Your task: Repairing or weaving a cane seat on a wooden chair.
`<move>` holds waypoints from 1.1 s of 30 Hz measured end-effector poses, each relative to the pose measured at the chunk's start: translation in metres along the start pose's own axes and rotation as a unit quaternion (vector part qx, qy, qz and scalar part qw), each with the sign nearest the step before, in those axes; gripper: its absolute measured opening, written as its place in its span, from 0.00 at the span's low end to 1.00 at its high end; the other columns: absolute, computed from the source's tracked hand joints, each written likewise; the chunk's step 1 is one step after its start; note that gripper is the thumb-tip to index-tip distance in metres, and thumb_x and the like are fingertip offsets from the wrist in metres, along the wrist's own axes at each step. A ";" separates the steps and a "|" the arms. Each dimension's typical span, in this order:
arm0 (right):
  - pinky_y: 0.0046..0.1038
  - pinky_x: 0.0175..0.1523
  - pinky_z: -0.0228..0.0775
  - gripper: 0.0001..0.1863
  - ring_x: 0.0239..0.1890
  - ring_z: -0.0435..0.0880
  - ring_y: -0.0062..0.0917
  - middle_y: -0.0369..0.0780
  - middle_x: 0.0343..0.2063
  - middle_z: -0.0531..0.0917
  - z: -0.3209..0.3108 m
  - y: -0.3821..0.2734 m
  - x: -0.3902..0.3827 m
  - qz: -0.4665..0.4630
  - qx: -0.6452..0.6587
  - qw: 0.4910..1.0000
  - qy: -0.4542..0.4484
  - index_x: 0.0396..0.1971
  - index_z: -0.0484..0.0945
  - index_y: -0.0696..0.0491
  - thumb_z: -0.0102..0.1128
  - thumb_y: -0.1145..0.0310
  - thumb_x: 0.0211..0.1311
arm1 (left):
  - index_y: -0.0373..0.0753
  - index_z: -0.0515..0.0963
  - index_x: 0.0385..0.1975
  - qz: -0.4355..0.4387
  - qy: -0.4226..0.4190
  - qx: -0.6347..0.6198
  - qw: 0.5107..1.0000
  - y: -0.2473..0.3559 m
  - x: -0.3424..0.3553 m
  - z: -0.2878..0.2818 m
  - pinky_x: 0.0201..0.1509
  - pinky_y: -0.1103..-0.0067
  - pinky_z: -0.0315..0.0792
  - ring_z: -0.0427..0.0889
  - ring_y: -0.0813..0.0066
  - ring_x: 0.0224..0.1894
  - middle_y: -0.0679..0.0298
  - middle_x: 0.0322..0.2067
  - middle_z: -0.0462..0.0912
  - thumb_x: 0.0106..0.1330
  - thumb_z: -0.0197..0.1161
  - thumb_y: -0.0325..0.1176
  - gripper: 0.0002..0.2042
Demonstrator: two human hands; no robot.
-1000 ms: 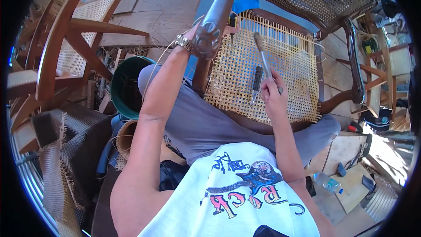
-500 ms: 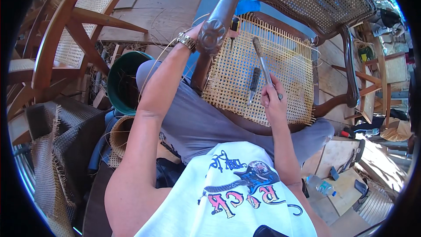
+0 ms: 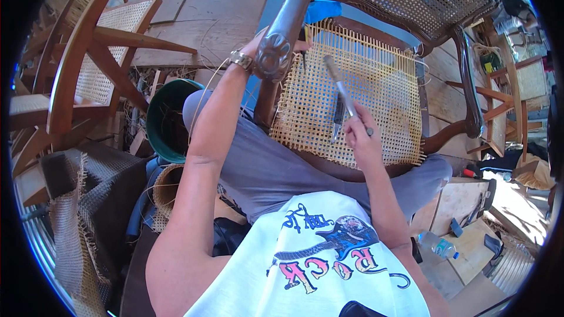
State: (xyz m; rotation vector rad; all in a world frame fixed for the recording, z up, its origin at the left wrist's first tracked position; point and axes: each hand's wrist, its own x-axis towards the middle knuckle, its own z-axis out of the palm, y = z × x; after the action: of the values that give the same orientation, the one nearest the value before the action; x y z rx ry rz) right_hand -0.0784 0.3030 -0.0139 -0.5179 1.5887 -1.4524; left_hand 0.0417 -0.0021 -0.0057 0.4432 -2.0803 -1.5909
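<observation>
My left hand (image 3: 252, 46) reaches behind the carved arm of a dark wooden chair (image 3: 274, 58). Its fingers grip a screwdriver-like tool (image 3: 304, 56) with a yellow-and-black handle, its dark shaft pointing down at the left edge of the woven cane seat (image 3: 376, 82). The chair arm hides part of that hand. My right hand (image 3: 365, 135) is closed around a metal rod-shaped tool (image 3: 342, 89) with a darker, worn far end, slanting up and left over the cane. A black-handled knife (image 3: 338, 111) lies on the weave, partly covered by the rod.
Loose cane strands stick out around the seat, and one long strand (image 3: 202, 103) runs beside my left forearm. A green bucket (image 3: 170, 120) stands left of my knee. Wooden chairs (image 3: 88, 53) crowd the left. A plastic bottle (image 3: 437, 245) lies at lower right.
The metal rod has shifted left and slightly down with my right hand, now overlapping the knife. My left hand keeps the yellow-and-black tool at the seat's edge. The view has shifted slightly.
</observation>
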 end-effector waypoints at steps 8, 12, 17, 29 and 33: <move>0.14 0.19 0.53 0.23 0.17 0.64 0.10 0.35 0.25 0.75 -0.021 -0.003 0.026 -0.048 0.141 0.984 0.098 0.62 0.65 0.61 0.51 0.72 0.70 | 0.38 0.78 0.39 0.066 0.094 0.000 0.993 -0.031 0.028 0.000 0.52 0.75 0.70 0.76 0.76 0.42 0.67 0.36 0.80 0.66 0.65 0.31 0.07; 0.14 0.20 0.55 0.22 0.16 0.64 0.11 0.36 0.25 0.75 -0.016 -0.006 0.033 -0.045 0.123 0.988 0.076 0.63 0.65 0.59 0.50 0.73 0.71 | 0.39 0.78 0.40 0.072 0.134 0.082 0.985 -0.043 0.038 0.010 0.50 0.77 0.70 0.76 0.79 0.38 0.71 0.33 0.79 0.63 0.68 0.26 0.08; 0.14 0.20 0.54 0.21 0.16 0.64 0.10 0.35 0.24 0.75 -0.006 -0.007 0.042 -0.047 0.117 0.988 0.087 0.62 0.66 0.59 0.51 0.73 0.71 | 0.40 0.77 0.39 0.109 0.098 0.037 0.988 -0.017 0.037 0.020 0.46 0.77 0.72 0.76 0.80 0.37 0.68 0.34 0.79 0.64 0.67 0.28 0.07; 0.16 0.20 0.53 0.19 0.17 0.65 0.11 0.33 0.23 0.75 0.007 -0.003 0.053 -0.022 0.128 0.991 0.027 0.59 0.69 0.53 0.53 0.72 0.70 | 0.37 0.73 0.43 0.157 0.037 0.052 0.986 -0.024 0.055 0.024 0.41 0.80 0.71 0.77 0.79 0.34 0.66 0.30 0.78 0.66 0.63 0.26 0.09; 0.15 0.21 0.53 0.17 0.17 0.65 0.11 0.33 0.23 0.75 0.003 -0.005 0.067 -0.050 0.162 0.984 0.062 0.58 0.70 0.53 0.53 0.71 0.71 | 0.38 0.73 0.43 0.123 0.032 0.183 0.975 -0.036 0.054 0.019 0.42 0.81 0.71 0.77 0.79 0.35 0.66 0.30 0.78 0.66 0.63 0.24 0.09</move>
State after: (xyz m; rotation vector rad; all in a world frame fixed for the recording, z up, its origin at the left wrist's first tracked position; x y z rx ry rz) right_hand -0.1117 0.2470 -0.0308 -0.3262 1.3962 -1.8087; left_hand -0.0154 -0.0248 -0.0343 0.3357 -2.2815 -1.0427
